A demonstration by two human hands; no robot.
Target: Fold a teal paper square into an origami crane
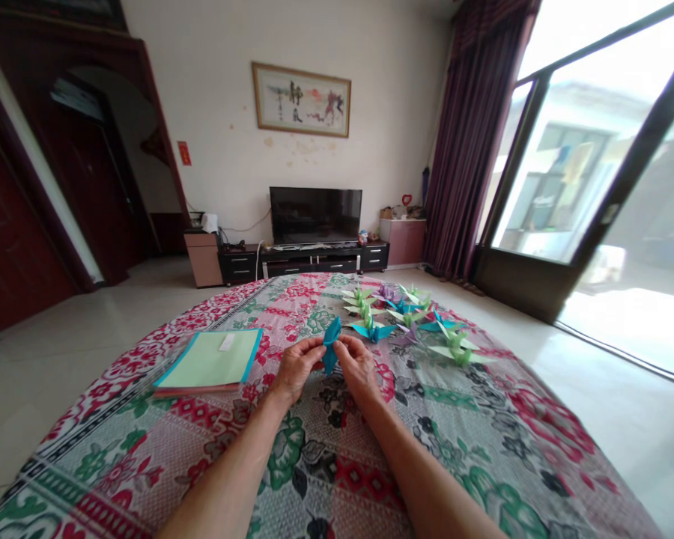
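Observation:
My left hand (296, 367) and my right hand (357, 364) meet over the middle of the table, both pinching a small folded piece of blue paper (331, 338) that stands up between their fingertips. Just beyond the hands lie several finished paper cranes (407, 318) in green, blue and purple, spread in a loose group. To the left of my left hand rests a flat stack of coloured paper sheets (210, 361), light green on top.
A round table with a red and green floral cloth (483, 449) fills the foreground. Beyond it are a tiled floor, a TV (315, 215) on a low dark cabinet, a dark wooden doorway at left, and glass doors with purple curtains at right.

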